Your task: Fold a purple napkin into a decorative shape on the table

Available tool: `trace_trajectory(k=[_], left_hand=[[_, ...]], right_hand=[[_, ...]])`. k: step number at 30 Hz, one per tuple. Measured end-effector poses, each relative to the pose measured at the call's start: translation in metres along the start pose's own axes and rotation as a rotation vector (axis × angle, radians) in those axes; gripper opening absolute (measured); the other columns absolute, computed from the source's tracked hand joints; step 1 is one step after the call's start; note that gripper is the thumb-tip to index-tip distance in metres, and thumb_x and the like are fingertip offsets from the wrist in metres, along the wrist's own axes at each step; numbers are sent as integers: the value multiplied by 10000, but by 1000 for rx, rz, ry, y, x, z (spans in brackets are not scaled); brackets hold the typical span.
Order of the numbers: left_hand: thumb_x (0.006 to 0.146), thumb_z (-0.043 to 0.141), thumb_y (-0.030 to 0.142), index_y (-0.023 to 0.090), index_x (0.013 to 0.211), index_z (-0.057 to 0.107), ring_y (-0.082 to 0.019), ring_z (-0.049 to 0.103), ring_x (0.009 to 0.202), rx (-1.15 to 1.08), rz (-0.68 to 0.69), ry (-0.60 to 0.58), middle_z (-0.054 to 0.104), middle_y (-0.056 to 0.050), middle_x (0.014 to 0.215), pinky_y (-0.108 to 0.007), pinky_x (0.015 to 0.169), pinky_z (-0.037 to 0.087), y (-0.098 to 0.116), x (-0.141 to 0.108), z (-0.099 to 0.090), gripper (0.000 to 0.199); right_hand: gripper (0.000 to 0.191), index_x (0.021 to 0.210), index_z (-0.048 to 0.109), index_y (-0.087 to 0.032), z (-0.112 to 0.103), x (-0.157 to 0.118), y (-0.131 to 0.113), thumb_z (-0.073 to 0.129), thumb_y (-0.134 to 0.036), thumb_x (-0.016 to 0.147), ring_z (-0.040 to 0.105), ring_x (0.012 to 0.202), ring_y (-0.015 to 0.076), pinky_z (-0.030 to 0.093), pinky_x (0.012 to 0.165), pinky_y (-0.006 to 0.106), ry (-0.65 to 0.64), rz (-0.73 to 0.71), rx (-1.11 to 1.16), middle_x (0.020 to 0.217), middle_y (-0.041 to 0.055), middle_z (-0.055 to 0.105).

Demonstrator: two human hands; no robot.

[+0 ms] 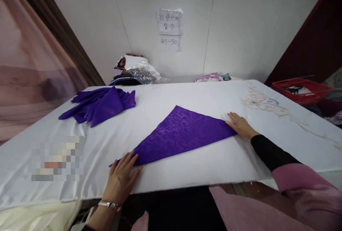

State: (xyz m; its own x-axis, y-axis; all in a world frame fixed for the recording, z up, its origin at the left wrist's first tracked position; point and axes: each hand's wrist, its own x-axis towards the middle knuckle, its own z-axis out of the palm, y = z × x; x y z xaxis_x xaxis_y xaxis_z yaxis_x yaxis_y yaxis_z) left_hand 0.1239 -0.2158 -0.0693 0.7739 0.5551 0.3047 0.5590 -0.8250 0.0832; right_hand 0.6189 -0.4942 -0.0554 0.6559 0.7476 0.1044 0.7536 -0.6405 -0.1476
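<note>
A purple patterned cloth, folded into a triangle, lies flat on the white-covered table. Its long folded edge faces me and its peak points toward the wall. My left hand rests on the left corner with fingers spread and lying flat; a small tip of cloth shows beyond it. On the right corner lies my right hand, fingers stretched out flat over the cloth's end. Neither hand grips anything.
Crumpled purple cloths lie at the table's back left. A pixelated item is at the left. Fabric and clear plastic are piled behind the far edge. A red basket stands beyond the right side; papers hang on the wall.
</note>
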Motion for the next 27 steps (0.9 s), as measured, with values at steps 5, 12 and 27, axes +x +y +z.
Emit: trace_trajectory(k=[5,12,27], left_hand=[[826,402,525,159,1273,502,-287,510,1180,22,-301,-77,554,-139,1291,-424,952,406,-19,5,-11,586],[777,391,586,149,943,643,-297,603,932,-30,-502,-230,665,-125,947,-390,817,450,-16,28,-29,531],[768,493,452,227,751,554,-187,611,649,-227,-629,-300,634,6,636,-267,589,405,-14,40,-38,233]], right_hand=[[479,1176,592,-140,-2,-12,53,373,-451,884,486,1213,281,380,1011,410,82,128,-55,1269,159,562],[512,1115,632,-110,-11,-24,65,429,-496,846,651,874,293,494,796,393,11,319,-6,940,153,688],[436,1206,583,-118,-9,72,-86,474,-347,852,616,1021,208,465,877,294,-78,-50,304,1149,118,647]])
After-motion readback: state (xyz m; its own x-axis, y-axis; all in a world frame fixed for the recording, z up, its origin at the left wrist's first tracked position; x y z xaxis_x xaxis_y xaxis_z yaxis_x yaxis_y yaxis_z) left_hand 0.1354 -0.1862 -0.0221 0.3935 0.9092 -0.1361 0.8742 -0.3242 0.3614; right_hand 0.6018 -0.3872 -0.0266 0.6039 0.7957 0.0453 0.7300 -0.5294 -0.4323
